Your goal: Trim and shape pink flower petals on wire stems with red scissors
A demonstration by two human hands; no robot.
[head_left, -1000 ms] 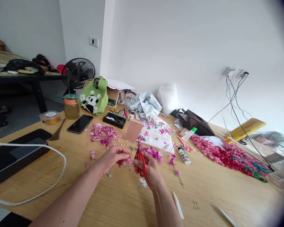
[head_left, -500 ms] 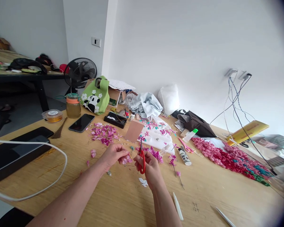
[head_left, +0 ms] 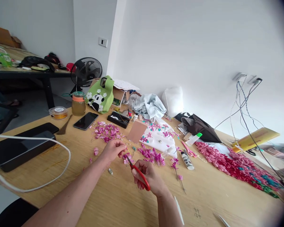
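My left hand (head_left: 115,151) is closed in a pinch, with a thin yellow thread (head_left: 128,151) coming from its fingertips. My right hand (head_left: 148,176) grips red-handled scissors (head_left: 142,179), their dark blades pointing up and left toward the left fingertips. Whether the blades touch the thread I cannot tell. Just under the left fingers is a pink flower (head_left: 126,158); the blade tips overlap it in view. Loose pink petals (head_left: 106,131) lie beyond the left hand, and a row of magenta flowers (head_left: 152,156) lies beyond the right.
A white sheet (head_left: 159,142) bears small flowers beside a brown card (head_left: 137,131). To the right are a glue bottle (head_left: 187,161), pink scissors (head_left: 188,149) and a red-pink flower heap (head_left: 227,162). A phone (head_left: 85,121), a jar (head_left: 78,105) and a white cable (head_left: 67,160) are left.
My right hand has tipped the scissors from upright to pointing up-left, their blades swinging toward my left fingertips. The left hand keeps its pinch. The whole view has shifted a little.
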